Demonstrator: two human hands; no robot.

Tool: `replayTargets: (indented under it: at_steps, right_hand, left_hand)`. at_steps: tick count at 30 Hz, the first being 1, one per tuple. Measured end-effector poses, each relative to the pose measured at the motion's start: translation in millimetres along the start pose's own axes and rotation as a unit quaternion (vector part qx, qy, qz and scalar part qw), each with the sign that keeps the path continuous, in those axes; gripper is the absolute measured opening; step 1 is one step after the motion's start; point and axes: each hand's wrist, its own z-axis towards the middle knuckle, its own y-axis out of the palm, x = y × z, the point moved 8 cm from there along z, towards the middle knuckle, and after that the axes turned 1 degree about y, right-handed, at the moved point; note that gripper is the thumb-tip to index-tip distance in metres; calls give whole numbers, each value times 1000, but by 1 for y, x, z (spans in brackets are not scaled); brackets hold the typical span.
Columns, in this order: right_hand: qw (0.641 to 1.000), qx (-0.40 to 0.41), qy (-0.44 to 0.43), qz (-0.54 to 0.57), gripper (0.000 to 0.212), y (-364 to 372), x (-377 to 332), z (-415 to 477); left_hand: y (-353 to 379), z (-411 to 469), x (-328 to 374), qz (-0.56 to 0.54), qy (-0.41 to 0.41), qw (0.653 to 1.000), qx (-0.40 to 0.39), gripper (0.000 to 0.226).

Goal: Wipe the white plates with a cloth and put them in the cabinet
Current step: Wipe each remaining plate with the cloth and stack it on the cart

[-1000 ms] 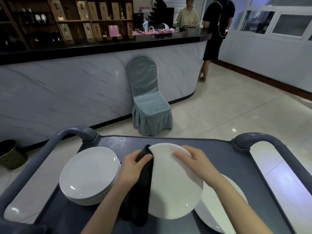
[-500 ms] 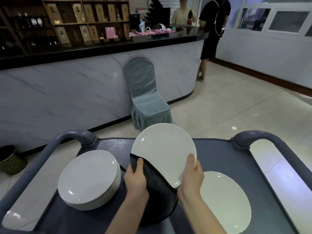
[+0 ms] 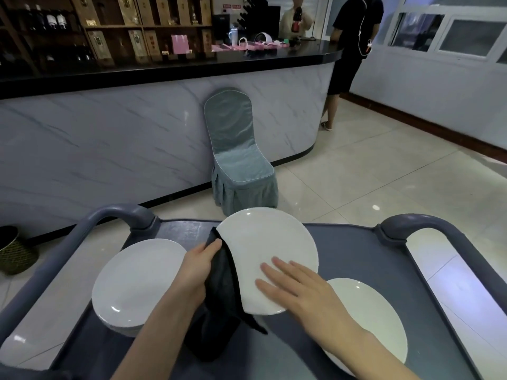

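Note:
I hold a white plate (image 3: 267, 242) above the grey cart (image 3: 351, 253). My left hand (image 3: 199, 270) grips its left edge through a dark cloth (image 3: 222, 292) that hangs down below the plate. My right hand (image 3: 296, 289) lies flat, fingers spread, on the plate's lower right face. A stack of white plates (image 3: 137, 281) sits on the cart at the left. A single white plate (image 3: 370, 319) lies on the cart at the right, partly behind my right forearm. No cabinet is in view.
The cart's curved handles (image 3: 120, 215) rise at its far corners. A covered chair (image 3: 238, 157) stands against a marble-fronted bar counter (image 3: 109, 138). A woven bin (image 3: 15, 250) sits on the floor at the left. Two persons (image 3: 354, 50) stand at the counter's far end.
The plate has turned and dropped a little. My right hand moved from gripping the plate's lower edge to lying flat on its face. My left hand shifted up its left edge with the cloth.

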Motion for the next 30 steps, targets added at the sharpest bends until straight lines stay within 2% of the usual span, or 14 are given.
replayTargets:
  at_steps: [4,6,8,9,12,15,16,18,21,22,23,26,28,30]
  right_hand:
    - [986,-9,104,128,45,-1,1,4]
    - [938,-20,207,278,38,4,7,8]
    - [861,2,284,422,29,10,8,12]
    - [830,23,311,461,25,9,8,15]
    - [748,106,394,523,23,5,17,22]
    - [633,165,472,591,34,13,34,17]
    - [611,169,481,606,35,14,35,16]
    - [613,168,489,597,38,14,32,12]
    - [669,148,506,524,41,18,29,0]
    - [674,147,509,515,41,19,30,-3]
    - [670,155,514,513,40,20,33,-5]
    - [618,197,524,551,34,20,45,-7]
    - [601,195,522,572,32,20,46,-6]
    - [616,177,521,564,30,22,45,-8]
  left_hand:
    - [10,-13,-10,-112,-91,988,-45,49]
    - [26,-21,-9,-87,-83,991,-66,53]
    - [42,-27,6,-43,45,996,-60,33]
    - [51,-34,17,-7,133,989,-55,34]
    - [76,-57,31,154,361,919,-43,51]
    - [99,-69,12,293,466,829,-94,57]
    - [103,-71,8,314,481,811,-113,58]
    - [103,-65,6,300,482,813,-127,56]
    - [84,-35,9,206,342,912,-91,49]
    - [82,-32,8,199,315,924,-88,48]
    - [84,-39,11,222,341,909,-92,49]
    - [109,-77,0,325,474,803,-156,57]
    - [116,-81,-13,361,465,787,-183,57]
    - [115,-69,-7,357,445,803,-174,56]
